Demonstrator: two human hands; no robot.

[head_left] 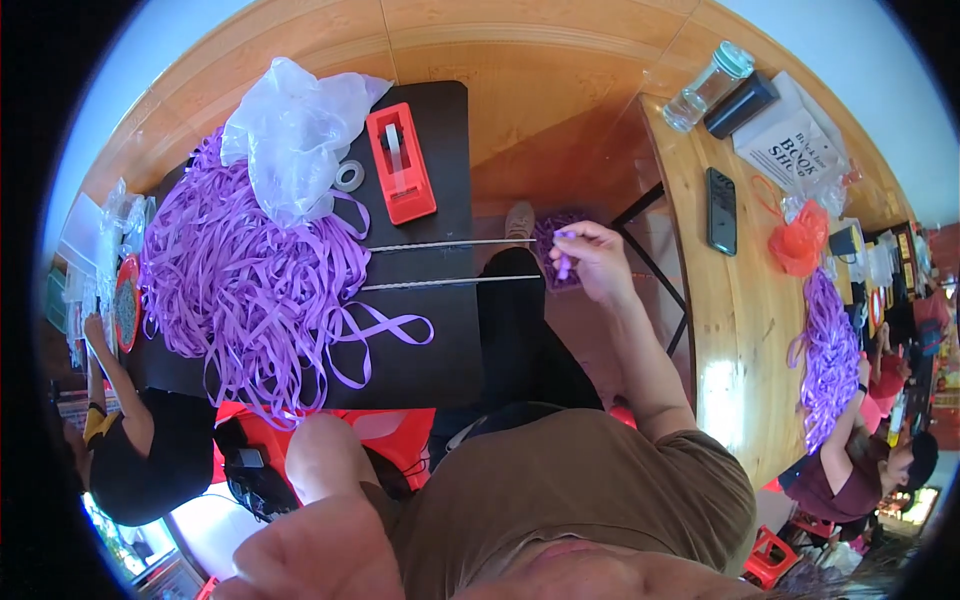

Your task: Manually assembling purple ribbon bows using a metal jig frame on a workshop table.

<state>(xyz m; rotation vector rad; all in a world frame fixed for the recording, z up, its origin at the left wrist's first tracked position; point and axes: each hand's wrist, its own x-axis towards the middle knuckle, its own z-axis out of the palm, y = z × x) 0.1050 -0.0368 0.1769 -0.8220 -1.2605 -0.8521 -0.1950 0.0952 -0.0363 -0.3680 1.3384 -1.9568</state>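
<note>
My right hand (597, 262) is raised past the right edge of the dark table (425, 370), its fingers pinched on a small purple ribbon piece (563, 268). Just left of it end two thin metal rods, a far rod (450, 244) and a near rod (450, 283). Both lie across the table and jut over its edge. Their left ends run into a big heap of purple ribbon (255, 290). Below my right hand, a container with purple bits (562, 222) stands low down. Of my left side only the bare arm (320, 520) shows; the hand is out of sight.
A clear plastic bag (285, 140), a tape roll (349, 176) and a red tape dispenser (402, 165) sit on the dark table. The wooden table (740, 330) at right bears a phone (721, 212), a bottle (708, 88) and more purple ribbon (828, 350). People sit at both sides.
</note>
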